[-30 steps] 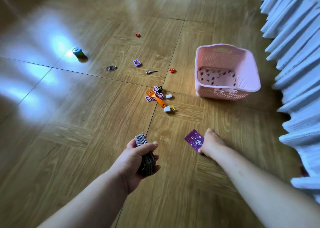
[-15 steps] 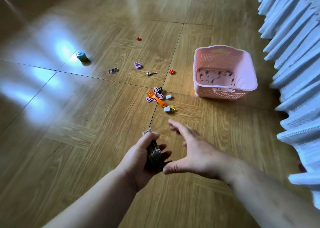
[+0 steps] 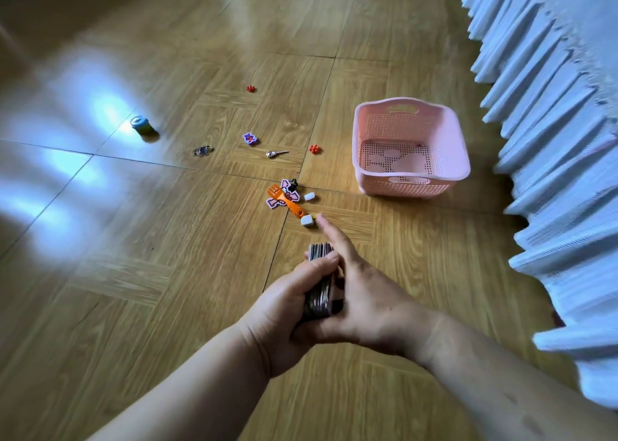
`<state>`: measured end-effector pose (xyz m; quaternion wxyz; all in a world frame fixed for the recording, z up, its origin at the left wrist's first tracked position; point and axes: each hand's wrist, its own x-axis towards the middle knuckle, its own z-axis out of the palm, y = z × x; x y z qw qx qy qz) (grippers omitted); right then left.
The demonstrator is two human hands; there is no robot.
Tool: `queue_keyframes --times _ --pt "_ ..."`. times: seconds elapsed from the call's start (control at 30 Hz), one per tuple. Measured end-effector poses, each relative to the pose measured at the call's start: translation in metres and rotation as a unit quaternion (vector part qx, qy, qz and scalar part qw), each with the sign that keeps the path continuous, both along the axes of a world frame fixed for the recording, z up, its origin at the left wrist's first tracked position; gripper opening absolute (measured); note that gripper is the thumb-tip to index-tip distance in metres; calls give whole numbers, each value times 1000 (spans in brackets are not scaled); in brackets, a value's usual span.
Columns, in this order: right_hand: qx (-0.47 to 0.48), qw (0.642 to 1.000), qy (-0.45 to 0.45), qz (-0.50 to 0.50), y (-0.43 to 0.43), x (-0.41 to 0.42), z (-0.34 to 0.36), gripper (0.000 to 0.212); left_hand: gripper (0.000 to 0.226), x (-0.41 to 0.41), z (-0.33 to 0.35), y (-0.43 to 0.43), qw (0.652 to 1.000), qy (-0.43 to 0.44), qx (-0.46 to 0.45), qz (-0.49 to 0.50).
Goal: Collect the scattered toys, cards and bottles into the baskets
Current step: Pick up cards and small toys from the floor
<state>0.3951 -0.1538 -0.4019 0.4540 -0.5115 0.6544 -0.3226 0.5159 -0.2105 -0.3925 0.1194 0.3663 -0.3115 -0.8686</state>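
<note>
Card stack: clamped in left hand, flat right hand pressed alongside; hands together. Pink basket at one o'clock, well apart. Advised: edges squared, firm two-handed grip, stack lowered inside rim before release.

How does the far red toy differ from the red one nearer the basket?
The far red toy looks smaller and darker; the near red toy looks larger and brighter. The far one lies alone; the near one lies closer to the pink basket. Both are knobbly clusters on the wooden floor.
</note>
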Motion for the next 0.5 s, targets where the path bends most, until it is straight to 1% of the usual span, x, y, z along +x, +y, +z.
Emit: queue_keyframes --times 0.1,0.13,0.2,0.23,0.27,0.3,0.33,0.37,0.4,0.43,0.47,0.5 --pt "-43 997 -58 -35 3 -5 13 132 50 -11 19 -5 999 20 -19 -33" --pt "-50 996 -70 -40 5 -9 20 135 50 -15 25 -7 999 27 -22 -40" --pt "-52 995 -71 -37 8 -18 36 141 32 -23 35 -8 998 47 -18 -48" --pt "-63 994 -69 -53 15 -25 48 140 22 -32 44 -5 996 58 -20 -63" --pt "-76 992 -74 -62 17 -28 54 137 18 -35 51 -3 995 75 -15 -63" --pt "-92 990 -66 -89 25 -35 63 133 20 -46 62 2 993 96 -11 -74" --pt "-103 987 -62 -110 28 -36 67 129 23 -48 67 4 991 111 -2 -70" --pt "-115 982 -39 -147 42 -46 79 126 30 -63 78 12 988 125 5 -85" --pt "-124 978 -27 -163 40 -45 84 123 42 -64 83 9 988 132 14 -74" --pt "-131 973 -16 -191 45 -47 92 121 56 -69 91 10 986 140 22 -84" --pt "-144 962 6 -232 61 -55 110 120 68 -82 105 17 979 154 33 -131" --pt "-152 954 12 -259 70 -59 123 119 75 -88 116 22 973 160 30 -162"
